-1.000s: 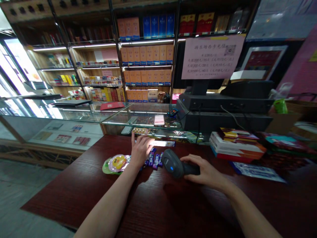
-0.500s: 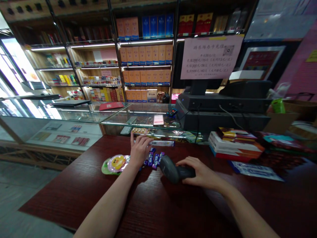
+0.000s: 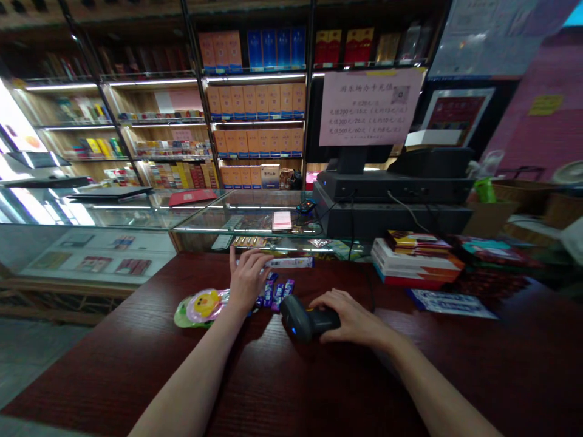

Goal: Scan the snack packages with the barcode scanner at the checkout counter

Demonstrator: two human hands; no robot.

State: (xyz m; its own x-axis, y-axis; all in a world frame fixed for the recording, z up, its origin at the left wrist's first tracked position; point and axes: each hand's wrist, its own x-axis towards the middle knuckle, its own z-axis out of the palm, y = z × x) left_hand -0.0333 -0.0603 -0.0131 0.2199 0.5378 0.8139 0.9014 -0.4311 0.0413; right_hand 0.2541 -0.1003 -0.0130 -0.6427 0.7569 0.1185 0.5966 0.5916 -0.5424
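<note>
My right hand grips the handle of a dark grey barcode scanner, low over the counter, with a blue light glowing on its head. My left hand is open, palm down, fingers spread over the left part of a long, slim white-and-purple packet; whether it presses on the packet I cannot tell. Just right of that hand lie several small purple-wrapped sweets, partly hidden by it. Left of my wrist sits a flat package with a yellow chick face, pink and green around it.
The dark red wooden counter spans the front. Behind stand a glass display case and a till with a pink paper sign. Stacked boxes and blue-white packets lie on the right.
The view has shifted, so most things sit further left in the picture. A blue light now shows on the scanner, which my right hand still holds. My left hand keeps its place by the packet.
</note>
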